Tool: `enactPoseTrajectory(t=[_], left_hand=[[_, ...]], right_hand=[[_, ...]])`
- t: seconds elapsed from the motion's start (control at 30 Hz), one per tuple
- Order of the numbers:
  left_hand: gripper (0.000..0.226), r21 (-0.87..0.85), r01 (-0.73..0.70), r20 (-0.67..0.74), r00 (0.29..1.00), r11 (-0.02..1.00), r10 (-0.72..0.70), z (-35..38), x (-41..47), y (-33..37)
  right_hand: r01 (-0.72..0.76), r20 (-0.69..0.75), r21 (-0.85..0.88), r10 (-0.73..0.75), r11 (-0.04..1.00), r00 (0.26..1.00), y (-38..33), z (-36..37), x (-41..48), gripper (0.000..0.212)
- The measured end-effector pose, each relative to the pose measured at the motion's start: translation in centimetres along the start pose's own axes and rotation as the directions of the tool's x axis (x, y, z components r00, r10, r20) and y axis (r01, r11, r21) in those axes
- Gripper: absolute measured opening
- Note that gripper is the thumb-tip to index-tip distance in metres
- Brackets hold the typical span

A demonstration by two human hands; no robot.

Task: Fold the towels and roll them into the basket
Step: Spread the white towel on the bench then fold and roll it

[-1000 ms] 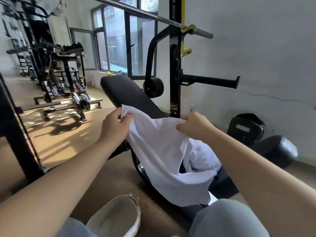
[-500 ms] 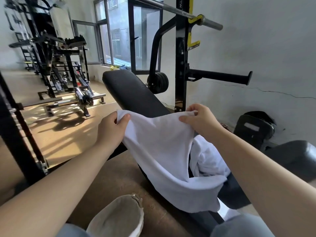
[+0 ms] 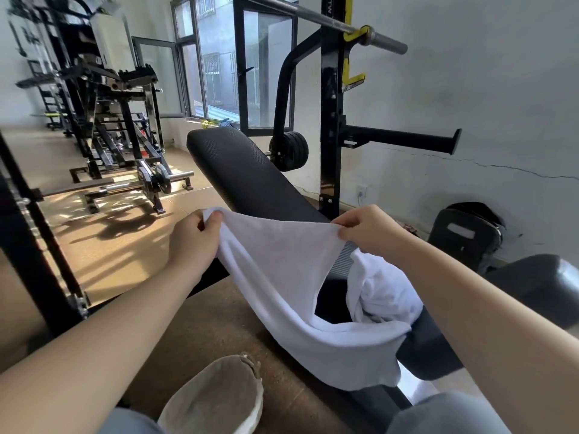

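Towel [image 3: 282, 277]: white terry cloth with a ribbed band near one edge; we hold it by its top edge above the bench, and it sags in a deep curve down over the seat.
Basket [image 3: 216, 399]: soft, beige, rounded fabric, on the floor near our knees at the bottom edge of the view.
Left hand [image 3: 191, 242]: thumb and fingers pinch the towel's left corner.
Right hand [image 3: 366, 230]: fingertips pinch the right corner.
Second towel [image 3: 382, 292]: white, crumpled in a heap on the bench under our right forearm.
Bench [image 3: 244, 170]: black padded vinyl, finely textured, backrest tilted up.
Floor [image 3: 103, 239]: brown, sunlit in patches.
Rack [image 3: 332, 120]: black steel uprights carrying a metal barbell [image 3: 344, 25].
Room: white cracked wall [image 3: 470, 89], dark-framed window [image 3: 216, 57].
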State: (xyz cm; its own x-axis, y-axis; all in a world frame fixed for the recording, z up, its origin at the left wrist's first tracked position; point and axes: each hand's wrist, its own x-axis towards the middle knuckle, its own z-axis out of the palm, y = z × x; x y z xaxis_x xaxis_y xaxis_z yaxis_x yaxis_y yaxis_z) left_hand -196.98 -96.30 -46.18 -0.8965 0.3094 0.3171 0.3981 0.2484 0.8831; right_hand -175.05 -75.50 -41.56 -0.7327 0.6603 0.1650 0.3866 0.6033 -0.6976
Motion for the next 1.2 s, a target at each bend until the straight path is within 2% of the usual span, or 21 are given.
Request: enactPoseTrajectory(t=[0.1, 0.2, 0.27, 0.33, 0.4, 0.43, 0.57, 0.67, 0.77, 0.87, 1.0, 1.1, 1.2], left_hand=[[0.036, 0.019, -0.023, -0.005, 1.000, 1.000, 0.023, 0.0, 0.2, 0.2], [0.042, 0.022, 0.000, -0.021, 1.000, 1.000, 0.001, -0.1, 0.4, 0.4], [0.041, 0.009, 0.018, -0.016, 1.000, 1.000, -0.018, -0.2, 0.7, 0.4], [0.039, -0.032, 0.027, 0.007, 1.000, 0.999, -0.027, -0.4, 0.9, 0.7], [0.041, -0.128, 0.105, 0.021, 0.994, 0.986, -0.103, -0.3, 1.0, 1.1], [0.042, -0.203, 0.163, 0.033, 0.987, 0.966, -0.159, -0.3, 1.2, 1.4], [0.045, -0.468, 0.290, 0.074, 0.954, 0.835, -0.289, -0.5, 2.6, 1.8], [0.028, -0.620, 0.281, 0.085, 0.952, 0.732, -0.294, -0.6, 3.9, 2.0], [0.030, -0.615, 0.242, 0.051, 0.962, 0.751, -0.269, 0.2, 5.7, 2.0], [0.019, -0.597, 0.199, 0.028, 0.973, 0.777, -0.227, 1.3, 7.6, 2.0], [0.031, -0.557, 0.200, 0.004, 0.971, 0.806, -0.237, 2.8, 10.3, 1.3], [0.018, -0.577, 0.188, -0.006, 0.972, 0.794, -0.235, 3.6, 12.3, 0.6], [0.029, -0.536, 0.183, -0.027, 0.972, 0.825, -0.233, 4.5, 14.5, -0.2]], right_hand=[[-0.039, -0.011, -0.138, 0.038, 0.990, 0.999, 0.1, -0.1, 0.4, 0.018], [-0.070, -0.137, -0.097, 0.056, 0.993, 0.989, 0.1, 0.1, 1.2, 0.018], [-0.114, -0.195, 0.156, 0.143, 0.981, 0.970, -0.4, 0.6, 2.0, 0.020], [-0.170, -0.127, 0.478, 0.259, 0.862, 0.958, -1.5, 1.1, 2.6, 0.020], [-0.152, -0.092, 0.621, 0.264, 0.769, 0.960, -2.4, 1.7, 3.3, 0.021], [-0.113, -0.112, 0.634, 0.236, 0.765, 0.965, -2.8, 1.9, 3.7, 0.022], [0.052, -0.248, 0.511, 0.090, 0.858, 0.965, -3.4, 2.8, 5.6, 0.019], [0.091, -0.291, 0.462, 0.054, 0.882, 0.955, -4.0, 2.8, 7.7, 0.019], [0.108, -0.320, 0.431, 0.040, 0.896, 0.946, -4.2, 2.7, 10.5, 0.016], [0.119, -0.356, 0.403, 0.036, 0.907, 0.934, -4.0, 2.8, 13.8, 0.014], [0.132, -0.396, 0.332, 0.011, 0.934, 0.918, -4.1, 3.3, 17.8, 0.016], [0.135, -0.402, 0.299, -0.004, 0.945, 0.916, -4.0, 4.1, 20.4, 0.014], [0.147, -0.395, 0.284, -0.025, 0.947, 0.919, -3.8, 5.3, 23.1, 0.015]])
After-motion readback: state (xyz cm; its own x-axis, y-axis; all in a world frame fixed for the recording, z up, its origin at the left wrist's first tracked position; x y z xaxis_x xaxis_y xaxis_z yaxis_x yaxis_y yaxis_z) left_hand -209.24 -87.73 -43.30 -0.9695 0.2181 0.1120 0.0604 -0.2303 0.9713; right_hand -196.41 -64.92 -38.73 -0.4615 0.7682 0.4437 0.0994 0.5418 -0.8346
